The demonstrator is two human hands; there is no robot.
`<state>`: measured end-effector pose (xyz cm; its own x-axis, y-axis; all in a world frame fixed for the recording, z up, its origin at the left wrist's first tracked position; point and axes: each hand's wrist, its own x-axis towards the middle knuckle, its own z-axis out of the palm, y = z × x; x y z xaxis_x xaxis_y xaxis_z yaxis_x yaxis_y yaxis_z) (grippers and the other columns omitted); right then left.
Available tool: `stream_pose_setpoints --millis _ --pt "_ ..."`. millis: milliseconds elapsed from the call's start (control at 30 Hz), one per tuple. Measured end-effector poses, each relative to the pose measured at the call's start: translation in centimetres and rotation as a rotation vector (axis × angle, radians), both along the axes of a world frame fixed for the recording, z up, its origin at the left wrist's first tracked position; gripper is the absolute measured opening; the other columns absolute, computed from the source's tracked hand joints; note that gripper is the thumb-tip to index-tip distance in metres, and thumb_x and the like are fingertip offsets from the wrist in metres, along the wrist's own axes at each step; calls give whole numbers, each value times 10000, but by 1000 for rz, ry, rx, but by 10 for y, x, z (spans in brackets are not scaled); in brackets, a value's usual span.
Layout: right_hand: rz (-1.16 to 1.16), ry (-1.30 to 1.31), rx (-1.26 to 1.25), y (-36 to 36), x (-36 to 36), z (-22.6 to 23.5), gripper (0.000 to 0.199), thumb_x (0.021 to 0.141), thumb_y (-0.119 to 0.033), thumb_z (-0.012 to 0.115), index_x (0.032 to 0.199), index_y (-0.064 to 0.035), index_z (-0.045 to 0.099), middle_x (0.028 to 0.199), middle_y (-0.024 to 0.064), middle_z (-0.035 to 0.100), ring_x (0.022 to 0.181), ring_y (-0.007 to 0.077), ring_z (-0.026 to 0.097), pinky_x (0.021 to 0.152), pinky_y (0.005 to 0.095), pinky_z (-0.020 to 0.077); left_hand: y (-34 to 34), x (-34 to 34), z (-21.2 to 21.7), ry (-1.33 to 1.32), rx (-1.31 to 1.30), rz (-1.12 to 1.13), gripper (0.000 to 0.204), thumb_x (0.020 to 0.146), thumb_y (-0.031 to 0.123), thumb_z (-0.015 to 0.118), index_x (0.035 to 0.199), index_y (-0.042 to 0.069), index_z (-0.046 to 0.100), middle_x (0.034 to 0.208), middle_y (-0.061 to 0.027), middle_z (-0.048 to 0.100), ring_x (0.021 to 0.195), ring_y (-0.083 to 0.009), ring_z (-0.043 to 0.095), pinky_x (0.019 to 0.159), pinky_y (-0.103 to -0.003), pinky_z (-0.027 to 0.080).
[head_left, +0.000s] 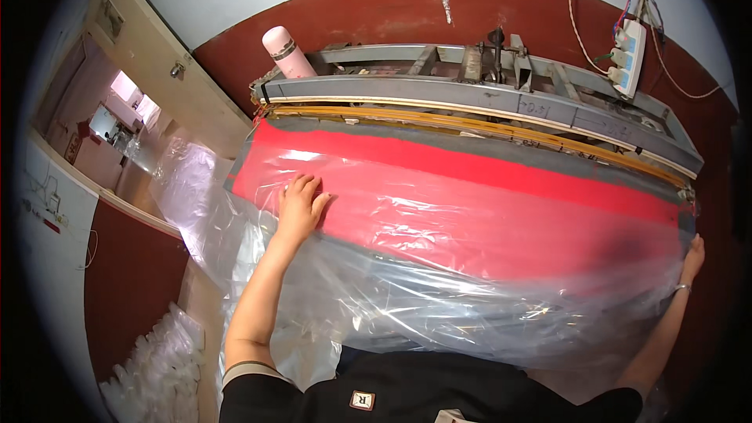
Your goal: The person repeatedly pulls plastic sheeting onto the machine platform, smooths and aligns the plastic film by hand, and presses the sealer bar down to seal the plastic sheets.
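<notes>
Currently the left hand [301,202] lies palm-down, fingers [300,183] spread flat and closed on nothing, pressing the clear plastic sheet [439,266] against the red worktop [501,211]. Flat pressure probably pins the film so it cannot slide or wrinkle. The right hand [693,257] sits at the far right edge of the sheet, fingers curled over the film's border; whether they pinch it or only rest against it cannot be told from this angle. A thin band shows at that wrist.

The sheet covers most of the red surface and drapes off the near edge toward the person's dark shirt; hands well apart suggest it is held taut across its width.

Beyond the red surface: a yellowish strip [486,121] along the back edge, then a grey metal frame [486,86]. A pink flask [287,52] stands on the frame's left end. A white power strip [629,57] hangs on the wall, upper right. Heaped clear plastic bags [157,360] lie lower left.
</notes>
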<state>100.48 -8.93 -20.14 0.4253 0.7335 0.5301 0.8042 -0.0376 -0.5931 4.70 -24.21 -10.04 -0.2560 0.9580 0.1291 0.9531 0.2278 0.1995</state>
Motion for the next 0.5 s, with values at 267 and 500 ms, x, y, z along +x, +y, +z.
stream_pose_setpoints --millis 267,500 --pt "-11 326 -37 -14 5 17 362 897 -377 461 803 -37 546 702 -30 455 654 99 405 617 254 360 43 28 2 -92 241 -294 282 771 142 596 1010 -6 579 1009 -159 578 992 -326 513 803 -372 438" --pt "-2 544 271 -74 2 79 442 877 -356 504 1136 1 528 1026 34 567 902 114 514 801 246 398 73 27 0 -57 328 -144 100 707 72 610 788 17 590 849 -130 577 813 -317 539 681 -399 440"
